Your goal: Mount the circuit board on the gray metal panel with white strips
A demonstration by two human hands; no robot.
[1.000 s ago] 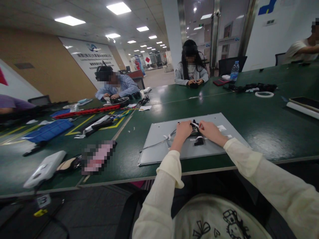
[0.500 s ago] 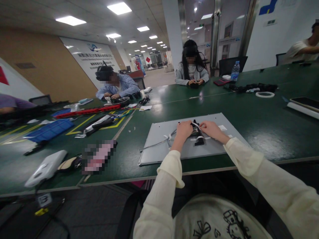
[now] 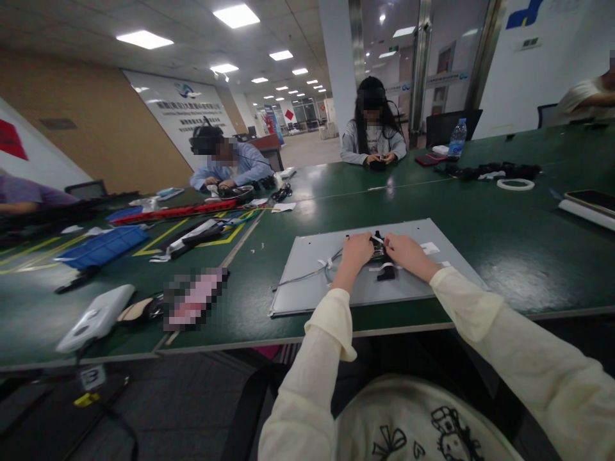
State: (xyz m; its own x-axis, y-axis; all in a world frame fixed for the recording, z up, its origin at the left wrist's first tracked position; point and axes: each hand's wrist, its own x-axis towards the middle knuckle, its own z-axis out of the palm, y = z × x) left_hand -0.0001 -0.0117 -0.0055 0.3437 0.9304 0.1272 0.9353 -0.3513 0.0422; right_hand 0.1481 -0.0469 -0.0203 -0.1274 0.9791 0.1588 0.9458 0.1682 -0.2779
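Observation:
A flat grey panel (image 3: 307,282) lies on the green table in front of me. Near its middle sits a black part (image 3: 385,273) with a small circuit-like piece, partly hidden by my hands. My left hand (image 3: 357,253) is closed, its fingertips at the left end of a thin white strip (image 3: 378,240) that crosses the black part. The other end of the strip is pinched in my right hand (image 3: 408,253). Grey cable (image 3: 300,278) runs left from under my left hand, with a white tie around it. Small white patches (image 3: 428,248) stick to the panel on the right.
To the left lie a pixelated pink item (image 3: 196,301), a white device (image 3: 96,318) and a blue basket (image 3: 103,247). A white ring (image 3: 516,184), black cables and a water bottle (image 3: 457,137) are at the far right. Co-workers sit across the table.
My right fingers have shifted slightly on the strip, and less of it shows between the hands. The whole view has swung a little to the left.

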